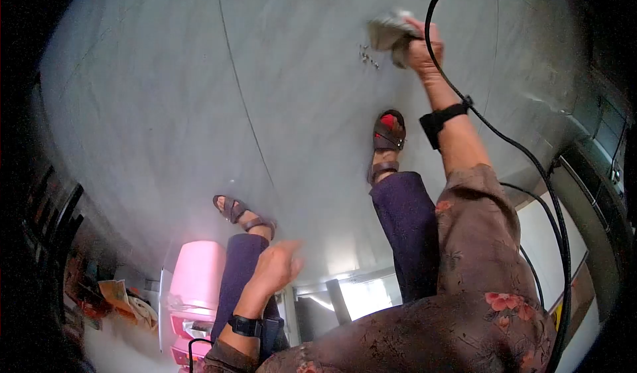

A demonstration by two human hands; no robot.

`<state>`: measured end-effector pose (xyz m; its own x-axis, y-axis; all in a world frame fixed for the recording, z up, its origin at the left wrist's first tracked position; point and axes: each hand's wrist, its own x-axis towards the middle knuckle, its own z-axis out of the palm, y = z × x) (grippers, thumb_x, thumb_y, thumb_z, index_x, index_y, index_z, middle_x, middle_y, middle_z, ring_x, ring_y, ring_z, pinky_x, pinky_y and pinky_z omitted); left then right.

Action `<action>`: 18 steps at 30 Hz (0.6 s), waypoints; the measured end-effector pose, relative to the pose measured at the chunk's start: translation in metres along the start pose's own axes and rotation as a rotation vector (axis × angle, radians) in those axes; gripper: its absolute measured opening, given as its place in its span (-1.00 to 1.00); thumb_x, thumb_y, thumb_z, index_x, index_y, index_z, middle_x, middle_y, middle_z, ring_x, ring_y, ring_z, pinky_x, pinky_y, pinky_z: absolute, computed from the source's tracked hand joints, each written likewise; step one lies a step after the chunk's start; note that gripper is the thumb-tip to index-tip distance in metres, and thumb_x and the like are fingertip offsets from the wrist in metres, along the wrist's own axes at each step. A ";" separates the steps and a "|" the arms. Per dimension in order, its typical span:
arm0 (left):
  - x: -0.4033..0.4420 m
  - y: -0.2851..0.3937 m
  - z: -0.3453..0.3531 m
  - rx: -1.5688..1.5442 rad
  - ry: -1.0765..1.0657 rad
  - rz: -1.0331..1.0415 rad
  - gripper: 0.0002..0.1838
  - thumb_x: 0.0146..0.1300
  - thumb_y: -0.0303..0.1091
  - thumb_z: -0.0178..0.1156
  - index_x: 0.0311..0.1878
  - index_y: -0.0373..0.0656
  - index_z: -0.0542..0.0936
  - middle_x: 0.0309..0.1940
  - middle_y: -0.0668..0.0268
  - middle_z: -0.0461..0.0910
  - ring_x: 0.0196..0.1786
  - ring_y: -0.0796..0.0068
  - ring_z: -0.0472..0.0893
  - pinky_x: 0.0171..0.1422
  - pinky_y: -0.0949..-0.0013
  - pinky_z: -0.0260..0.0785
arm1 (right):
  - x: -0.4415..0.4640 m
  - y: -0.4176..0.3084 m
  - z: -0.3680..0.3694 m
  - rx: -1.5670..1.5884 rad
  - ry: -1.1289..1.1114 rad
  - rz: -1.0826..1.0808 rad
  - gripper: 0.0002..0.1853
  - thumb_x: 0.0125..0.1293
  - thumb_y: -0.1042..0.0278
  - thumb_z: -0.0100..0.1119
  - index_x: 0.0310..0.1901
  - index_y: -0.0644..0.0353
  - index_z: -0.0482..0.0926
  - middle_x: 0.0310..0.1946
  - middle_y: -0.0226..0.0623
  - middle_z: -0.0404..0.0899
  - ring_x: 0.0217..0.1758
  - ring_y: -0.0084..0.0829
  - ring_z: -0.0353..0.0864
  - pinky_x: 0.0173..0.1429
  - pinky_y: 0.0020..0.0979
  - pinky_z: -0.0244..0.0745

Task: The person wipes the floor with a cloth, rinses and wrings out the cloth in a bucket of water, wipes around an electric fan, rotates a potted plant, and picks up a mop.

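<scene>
My right hand [424, 49] reaches out over the floor at the upper right, its fingers closed on a grey-beige cloth-like bundle [390, 33]. Motion blurs the bundle, so its exact kind is unclear. Just below it, several small bits [368, 58] lie scattered on the grey floor. My left hand [277, 267] is near my left knee, empty, with the thumb and fingers slightly apart and somewhat blurred. Dark bands circle both wrists.
A pink plastic bin or container [197, 273] stands beside my left leg. My sandalled feet [389, 131] rest on the grey floor [166, 107]. A black cable [517, 146] loops past my right arm. Dark furniture lines the right edge, and cluttered items [126, 303] sit at lower left.
</scene>
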<state>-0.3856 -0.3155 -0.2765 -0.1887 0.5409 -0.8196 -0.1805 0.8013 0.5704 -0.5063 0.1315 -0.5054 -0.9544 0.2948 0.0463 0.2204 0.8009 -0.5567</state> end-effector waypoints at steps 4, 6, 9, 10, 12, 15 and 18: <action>-0.004 -0.002 0.003 -0.010 0.010 -0.026 -0.60 0.09 -0.40 0.19 0.04 -0.20 0.46 -0.15 0.04 0.56 -0.08 0.10 0.58 -0.05 0.23 0.43 | -0.031 0.053 -0.036 -0.380 0.021 0.512 -0.67 0.03 0.40 0.03 -0.11 0.24 0.52 -0.27 -0.02 0.44 -0.15 -0.05 0.47 -0.04 -0.14 0.38; -0.005 -0.003 0.003 -0.008 0.018 -0.010 -0.60 0.09 -0.40 0.18 0.05 -0.20 0.45 -0.14 0.04 0.55 -0.08 0.08 0.58 -0.05 0.23 0.43 | -0.059 0.046 -0.008 -0.371 0.035 0.643 -0.69 0.03 0.41 0.03 -0.14 0.28 0.49 -0.25 0.02 0.43 -0.15 -0.01 0.46 -0.04 -0.11 0.38; -0.005 0.003 -0.001 -0.007 0.014 0.001 -0.60 0.09 -0.40 0.18 0.05 -0.19 0.45 -0.13 0.04 0.55 -0.07 0.07 0.57 -0.05 0.23 0.43 | -0.076 -0.008 0.048 -0.306 0.201 0.837 -0.78 0.02 0.45 0.02 -0.26 0.32 0.40 -0.25 0.09 0.40 -0.13 0.08 0.45 -0.05 -0.03 0.37; -0.004 0.003 0.000 -0.006 0.010 -0.004 -0.60 0.09 -0.40 0.18 0.05 -0.19 0.45 -0.13 0.04 0.55 -0.07 0.07 0.57 -0.05 0.23 0.43 | -0.076 -0.033 0.062 -0.287 0.244 0.786 -0.66 -0.02 0.37 0.01 -0.18 0.35 0.43 -0.19 0.12 0.44 -0.10 0.08 0.44 -0.02 -0.05 0.36; -0.005 0.002 0.002 0.001 0.005 -0.039 -0.61 0.10 -0.38 0.17 0.04 -0.18 0.46 -0.13 0.03 0.55 -0.05 0.04 0.55 -0.03 0.21 0.42 | -0.062 -0.073 0.079 -0.126 0.269 0.778 -0.62 -0.03 0.37 0.00 -0.13 0.37 0.42 -0.17 0.14 0.45 -0.06 0.06 0.42 0.04 -0.09 0.33; -0.006 0.003 -0.001 0.002 0.016 -0.010 -0.61 0.10 -0.36 0.17 0.03 -0.19 0.46 -0.14 0.03 0.55 -0.05 0.02 0.54 -0.02 0.20 0.41 | -0.037 -0.096 0.093 -0.015 0.374 0.745 -0.64 -0.03 0.37 0.01 -0.18 0.39 0.45 -0.22 0.14 0.49 -0.11 0.09 0.46 0.01 -0.08 0.35; -0.007 -0.007 0.003 0.015 0.026 0.011 -0.61 0.10 -0.36 0.18 0.03 -0.19 0.46 -0.15 0.03 0.55 -0.06 0.02 0.54 -0.03 0.19 0.40 | -0.042 -0.100 0.079 0.231 0.436 0.761 -0.59 0.03 0.34 0.13 -0.11 0.43 0.39 -0.17 0.17 0.48 -0.05 0.11 0.46 0.06 -0.08 0.32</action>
<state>-0.3799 -0.3247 -0.2748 -0.2157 0.5430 -0.8116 -0.1639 0.7992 0.5783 -0.5044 -0.0019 -0.5172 -0.3959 0.9106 -0.1184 0.6699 0.1983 -0.7155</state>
